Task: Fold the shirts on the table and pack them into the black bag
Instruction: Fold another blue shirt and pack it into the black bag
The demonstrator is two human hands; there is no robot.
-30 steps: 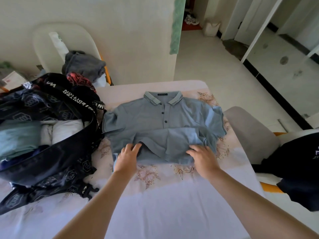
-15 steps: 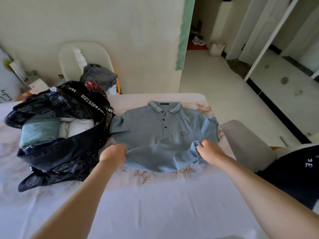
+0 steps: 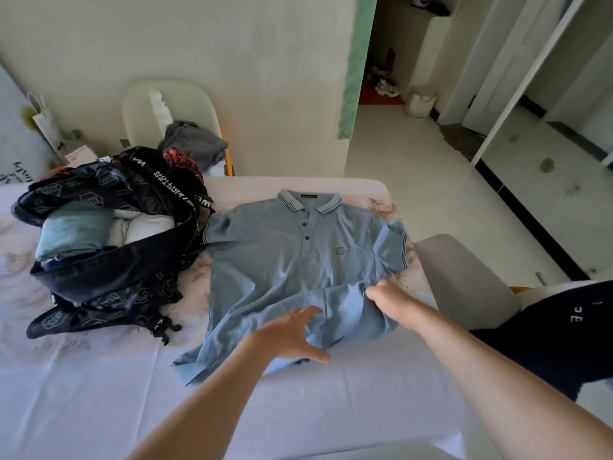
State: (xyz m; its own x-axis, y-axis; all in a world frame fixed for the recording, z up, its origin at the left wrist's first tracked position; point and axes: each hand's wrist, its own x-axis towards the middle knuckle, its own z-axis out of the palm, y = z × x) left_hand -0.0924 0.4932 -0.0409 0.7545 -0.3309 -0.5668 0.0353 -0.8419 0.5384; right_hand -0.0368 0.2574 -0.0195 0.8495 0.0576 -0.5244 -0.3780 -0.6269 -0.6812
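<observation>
My left hand (image 3: pixel 292 336) has released the shirt (image 3: pixel 282 254) and now lies spread flat on its hem; my right hand (image 3: pixel 388 300) still pinches cloth. I judge the folding is restarting.

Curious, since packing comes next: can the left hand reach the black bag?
Probably yes: the left hand lies open on the shirt, and nothing stands between it and the black bag.

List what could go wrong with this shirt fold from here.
The right hand grips a bunch of the blue polo shirt, so wrinkles may get folded in. The hem lies skewed beside the open left hand, so the fold may come out crooked. The black bag already looks full; fitting it could be tight.
</observation>
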